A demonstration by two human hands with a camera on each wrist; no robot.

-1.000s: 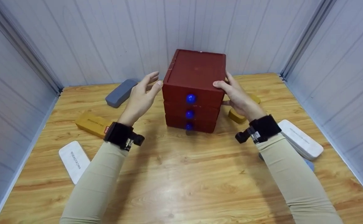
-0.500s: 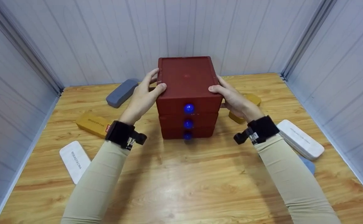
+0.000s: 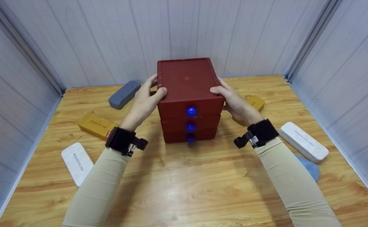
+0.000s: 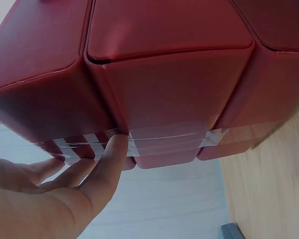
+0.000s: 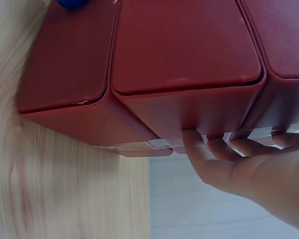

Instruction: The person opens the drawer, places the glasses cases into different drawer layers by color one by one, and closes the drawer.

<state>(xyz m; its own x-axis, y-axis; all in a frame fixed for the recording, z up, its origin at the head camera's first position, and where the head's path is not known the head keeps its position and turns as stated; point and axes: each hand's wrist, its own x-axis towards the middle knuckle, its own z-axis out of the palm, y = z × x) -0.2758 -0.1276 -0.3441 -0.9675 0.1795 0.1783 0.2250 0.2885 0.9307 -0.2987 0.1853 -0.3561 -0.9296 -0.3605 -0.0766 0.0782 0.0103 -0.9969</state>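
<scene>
A dark red chest of three stacked drawers [image 3: 187, 78] stands mid-table, its front with blue round knobs [image 3: 191, 111] facing me. My left hand [image 3: 143, 102] holds its left side, thumb on the top edge. On the opposite side my right hand [image 3: 234, 101] grips it the same way, thumb over the top right edge. In the left wrist view, the left fingers [image 4: 112, 159] lie against the side wall by strips of clear tape [image 4: 164, 142]. The right wrist view has the right fingers [image 5: 197, 154] pressed to the other side wall.
Left of the chest lie a grey case [image 3: 124, 94], a mustard case [image 3: 96, 126] and a white case [image 3: 77, 164]. To the right are a mustard case [image 3: 255, 102], a white case [image 3: 303, 142] and a blue case [image 3: 310, 167]. Panel walls [image 3: 184, 28] enclose the table.
The chest has shifted left and toward me and turned to face me more squarely. My left hand, beside it before, now has its thumb on top. The right hand has kept its grip.
</scene>
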